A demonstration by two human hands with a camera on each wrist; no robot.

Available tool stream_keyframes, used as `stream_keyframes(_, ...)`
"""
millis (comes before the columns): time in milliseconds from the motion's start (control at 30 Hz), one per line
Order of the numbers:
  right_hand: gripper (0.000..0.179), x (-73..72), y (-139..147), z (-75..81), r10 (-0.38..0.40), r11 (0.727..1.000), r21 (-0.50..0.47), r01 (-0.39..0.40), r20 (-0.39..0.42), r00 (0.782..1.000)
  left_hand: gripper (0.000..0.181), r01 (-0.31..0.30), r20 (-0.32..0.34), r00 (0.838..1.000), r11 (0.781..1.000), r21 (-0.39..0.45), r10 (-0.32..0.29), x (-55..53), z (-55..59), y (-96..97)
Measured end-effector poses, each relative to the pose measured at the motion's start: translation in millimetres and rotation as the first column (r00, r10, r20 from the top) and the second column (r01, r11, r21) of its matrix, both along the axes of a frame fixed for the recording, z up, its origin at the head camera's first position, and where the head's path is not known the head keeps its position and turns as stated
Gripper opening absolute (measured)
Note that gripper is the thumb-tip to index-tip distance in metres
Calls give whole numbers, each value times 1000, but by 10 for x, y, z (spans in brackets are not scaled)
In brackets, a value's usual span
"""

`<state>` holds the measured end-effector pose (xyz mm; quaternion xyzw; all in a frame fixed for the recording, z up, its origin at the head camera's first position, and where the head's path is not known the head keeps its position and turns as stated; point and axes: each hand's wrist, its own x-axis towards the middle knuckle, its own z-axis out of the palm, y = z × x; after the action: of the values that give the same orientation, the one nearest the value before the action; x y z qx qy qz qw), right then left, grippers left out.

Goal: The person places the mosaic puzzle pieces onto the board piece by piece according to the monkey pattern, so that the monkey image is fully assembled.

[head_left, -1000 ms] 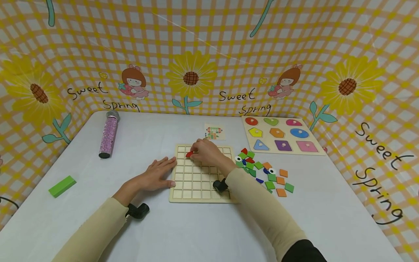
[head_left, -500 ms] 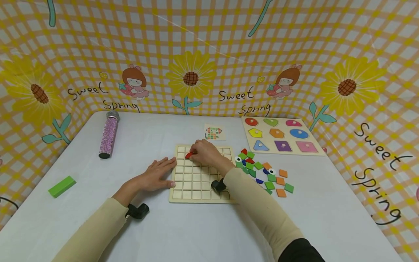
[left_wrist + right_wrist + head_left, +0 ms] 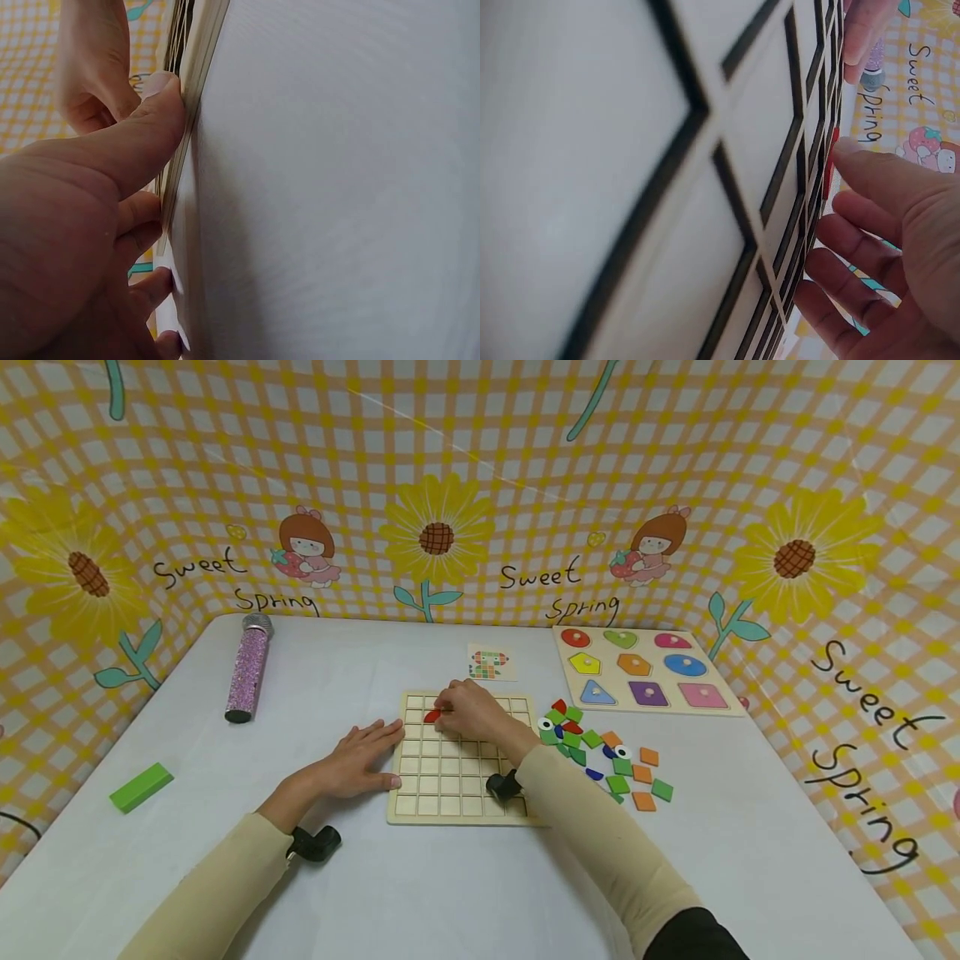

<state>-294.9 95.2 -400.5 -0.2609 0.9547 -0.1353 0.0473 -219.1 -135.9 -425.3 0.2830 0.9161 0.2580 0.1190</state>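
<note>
A wooden grid board [image 3: 450, 781] lies on the white table. My left hand [image 3: 367, 760] lies flat beside it, fingers touching its left edge; in the left wrist view the thumb [image 3: 146, 131] presses against the board's edge [image 3: 196, 67]. My right hand [image 3: 468, 712] rests over the board's far rows, its fingertips on a red piece [image 3: 432, 716] lying in a cell near the top left. The right wrist view shows one fingertip [image 3: 851, 154] touching that red piece [image 3: 831, 169] against the grid [image 3: 727, 180]. No other piece shows on the board.
A pile of green, orange, red and blue tiles [image 3: 600, 752] lies right of the board. Behind it are a shape puzzle tray [image 3: 731, 706] and a small pattern card [image 3: 489, 662]. A glittery microphone [image 3: 249, 670] and a green block [image 3: 141, 787] lie to the left.
</note>
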Motion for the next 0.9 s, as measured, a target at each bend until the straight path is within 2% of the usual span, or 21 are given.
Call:
stream_keyframes(267, 34, 73, 173, 74, 5, 998, -66, -5, -8, 1000, 78, 4, -22, 1000, 1000, 22, -3, 9, -14, -4)
stream_keyframes(433, 37, 140, 379, 146, -24, 995, -96, 22, -11, 1000, 77, -1, -22, 1000, 1000, 30, 2, 20, -5, 3)
stream_keyframes(733, 39, 308, 930, 231, -72, 993, -94, 67, -50, 996, 78, -7, -9, 1000, 1000, 15, 7, 27, 15, 15)
stream_keyframes(900, 39, 413, 1282, 214, -105, 993, -69, 100, -71, 992, 79, -4, -4, 1000, 1000, 14, 4, 18, -2, 6)
